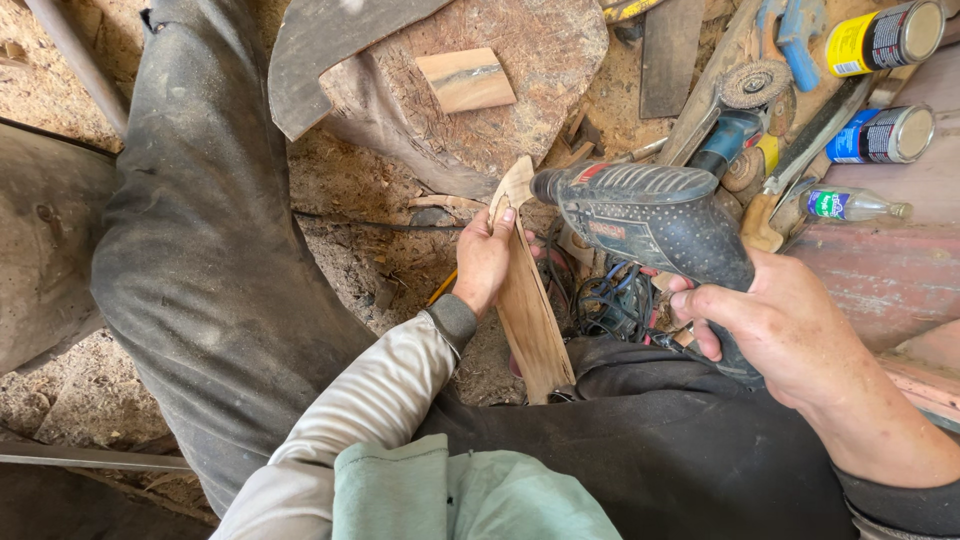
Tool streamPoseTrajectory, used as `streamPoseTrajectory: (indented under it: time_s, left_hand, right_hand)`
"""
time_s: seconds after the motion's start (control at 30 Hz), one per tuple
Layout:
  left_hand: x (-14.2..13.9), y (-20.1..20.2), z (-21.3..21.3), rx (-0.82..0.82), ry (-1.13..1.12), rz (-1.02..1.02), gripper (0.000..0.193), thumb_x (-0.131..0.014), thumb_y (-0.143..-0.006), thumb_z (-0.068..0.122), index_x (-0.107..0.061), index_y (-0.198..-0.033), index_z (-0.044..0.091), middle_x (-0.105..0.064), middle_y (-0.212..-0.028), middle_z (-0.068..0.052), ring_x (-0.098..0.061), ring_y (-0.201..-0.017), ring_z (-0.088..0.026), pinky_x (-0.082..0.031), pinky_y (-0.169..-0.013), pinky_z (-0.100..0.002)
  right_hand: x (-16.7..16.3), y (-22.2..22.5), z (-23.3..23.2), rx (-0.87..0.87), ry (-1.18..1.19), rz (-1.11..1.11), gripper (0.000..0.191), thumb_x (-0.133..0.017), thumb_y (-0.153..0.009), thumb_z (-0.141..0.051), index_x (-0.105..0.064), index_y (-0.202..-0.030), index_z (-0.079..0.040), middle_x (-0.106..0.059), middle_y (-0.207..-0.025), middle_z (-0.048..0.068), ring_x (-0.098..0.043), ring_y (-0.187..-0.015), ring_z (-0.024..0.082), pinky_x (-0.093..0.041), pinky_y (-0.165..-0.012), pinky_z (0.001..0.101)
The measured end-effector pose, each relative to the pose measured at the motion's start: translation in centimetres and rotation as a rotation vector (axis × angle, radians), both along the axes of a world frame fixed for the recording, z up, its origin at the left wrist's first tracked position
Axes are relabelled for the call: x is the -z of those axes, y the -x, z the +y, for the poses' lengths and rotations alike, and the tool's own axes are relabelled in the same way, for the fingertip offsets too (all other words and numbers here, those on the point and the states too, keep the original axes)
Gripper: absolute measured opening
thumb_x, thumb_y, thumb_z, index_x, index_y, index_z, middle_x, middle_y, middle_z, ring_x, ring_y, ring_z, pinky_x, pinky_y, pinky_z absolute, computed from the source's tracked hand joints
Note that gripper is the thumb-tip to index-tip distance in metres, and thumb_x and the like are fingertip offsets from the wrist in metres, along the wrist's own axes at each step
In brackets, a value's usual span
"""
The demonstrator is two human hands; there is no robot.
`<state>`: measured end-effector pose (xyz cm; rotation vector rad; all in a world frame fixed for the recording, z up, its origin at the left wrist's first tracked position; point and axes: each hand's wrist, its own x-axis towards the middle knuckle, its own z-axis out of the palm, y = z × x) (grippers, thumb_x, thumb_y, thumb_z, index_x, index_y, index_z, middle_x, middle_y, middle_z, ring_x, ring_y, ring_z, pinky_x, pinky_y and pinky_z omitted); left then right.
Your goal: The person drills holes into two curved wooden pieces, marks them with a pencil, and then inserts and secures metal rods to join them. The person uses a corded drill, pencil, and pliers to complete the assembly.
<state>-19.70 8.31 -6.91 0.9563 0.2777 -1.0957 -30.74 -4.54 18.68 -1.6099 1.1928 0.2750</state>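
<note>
Two hands: wooden strip [528, 310] lengthwise away, drill [650, 220] nose leftward against it.

You are gripping a thin wooden slat [527, 310] upright in your left hand [483, 262], while your right hand [775, 325] is holding a dark power drill [650, 215] whose nose is touching the slat's far tip, cans [885, 135] lying far right.

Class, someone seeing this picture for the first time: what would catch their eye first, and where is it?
Centre right, the right hand holds a dark blue power drill, its nose against a thin wooden strip. The left hand steadies that strip near its top, its lower end resting on the lap. Above, a small wood block lies on a stump.
</note>
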Motion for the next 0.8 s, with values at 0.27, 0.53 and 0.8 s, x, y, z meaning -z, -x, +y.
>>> streamPoseTrajectory:
  time_s: [0.27,0.53,0.8]
  left_hand:
    - [-0.08,-0.13,-0.08,0.005,0.000,-0.025,0.024,-0.050,-0.107,0.022,-0.056,-0.121,0.004,-0.068,-0.083,-0.010,-0.071,-0.065,-0.020,-0.062,-0.058,-0.035]
    - [0.03,0.03,-0.17,-0.012,0.014,0.000,0.023,-0.050,-0.107,0.022,-0.056,-0.119,0.003,-0.068,-0.083,-0.011,-0.071,-0.064,-0.021,-0.061,-0.056,-0.036]
    - [-0.01,-0.04,-0.20,0.005,-0.001,-0.010,0.024,-0.050,-0.107,0.023,-0.057,-0.119,0.004,-0.068,-0.083,-0.010,-0.071,-0.065,-0.020,-0.061,-0.056,-0.035]
  right_hand:
    - [0.03,-0.16,-0.24,0.008,0.010,0.007,0.019,-0.063,-0.077,-0.001,-0.068,-0.094,0.005,-0.066,-0.081,0.010,-0.056,-0.053,0.019,-0.043,-0.044,0.0348]
    - [0.01,-0.03,-0.55,0.007,-0.019,-0.013,0.023,-0.061,-0.077,0.000,-0.067,-0.098,0.006,-0.065,-0.080,0.010,-0.055,-0.054,0.019,-0.043,-0.046,0.0340]
    - [0.15,0.07,-0.92,-0.008,-0.039,-0.045,0.018,-0.060,-0.078,0.002,-0.064,-0.095,0.005,-0.063,-0.080,0.010,-0.055,-0.054,0.018,-0.043,-0.046,0.0344]
